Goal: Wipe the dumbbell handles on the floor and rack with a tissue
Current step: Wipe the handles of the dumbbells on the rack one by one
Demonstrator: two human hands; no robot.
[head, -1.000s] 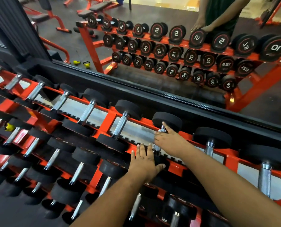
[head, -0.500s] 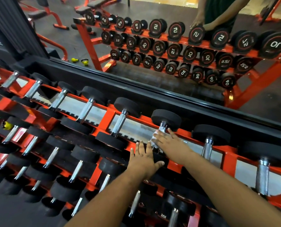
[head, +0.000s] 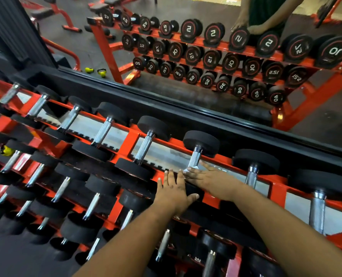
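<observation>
A red three-tier rack (head: 128, 142) carries several black dumbbells with chrome handles. My right hand (head: 208, 178) lies over the lower part of one top-row dumbbell handle (head: 194, 157), holding a white tissue (head: 192, 168) against it; only a corner of the tissue shows by my fingers. My left hand (head: 174, 188) rests flat, fingers straight, on that dumbbell's near black head (head: 194, 191), which is mostly hidden.
A black ledge (head: 186, 116) and a wall mirror stand right behind the rack. The mirror shows the numbered dumbbell ends (head: 212, 34) and a person's reflection (head: 266, 13). More dumbbells (head: 146, 148) sit left and right. A small yellow object (head: 6, 150) lies at far left.
My right hand has slid down the handle toward the near head, and the tissue now shows at my fingers. My left hand has stayed on the head.
</observation>
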